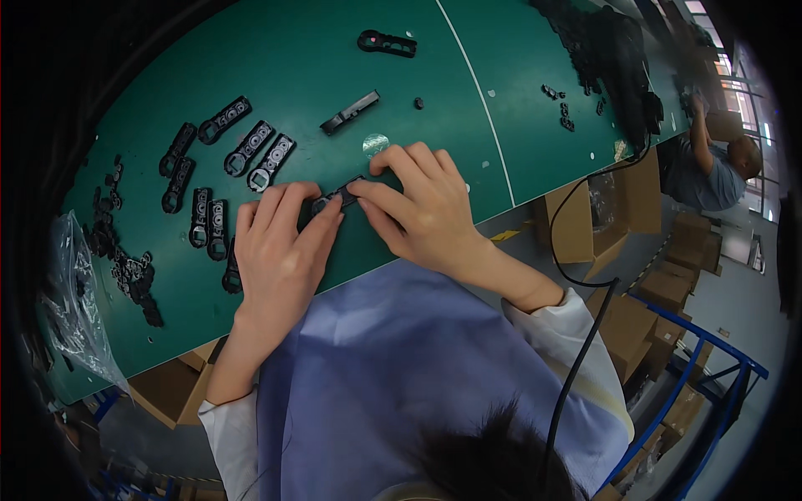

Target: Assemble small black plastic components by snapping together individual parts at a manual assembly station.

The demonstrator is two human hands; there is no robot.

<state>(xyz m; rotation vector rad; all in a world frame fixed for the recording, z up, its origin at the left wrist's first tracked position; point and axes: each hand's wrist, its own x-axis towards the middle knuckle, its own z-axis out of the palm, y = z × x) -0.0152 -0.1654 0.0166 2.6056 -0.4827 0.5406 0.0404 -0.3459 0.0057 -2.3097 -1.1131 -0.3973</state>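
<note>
Between my two hands, close above the green tabletop [434,108], is a long black plastic housing [341,195]. The fingers of my left hand [282,242] close on its left end, and that end is partly hidden by them. My right hand [426,204] pinches the other end with thumb and forefinger, its remaining fingers curled above. Several similar black housings with a round end, such as one tilted housing [271,163], lie to the left of my hands. Farther out rest a housing on its edge [351,113] and another with a pinkish dot [387,43].
Small black parts [134,275] lie heaped at the left beside a clear plastic bag [75,309]. More black parts [576,42] are piled far right. A black cable [576,179] hangs over the table edge near an open carton [576,225]. A co-worker [710,163] sits at the right.
</note>
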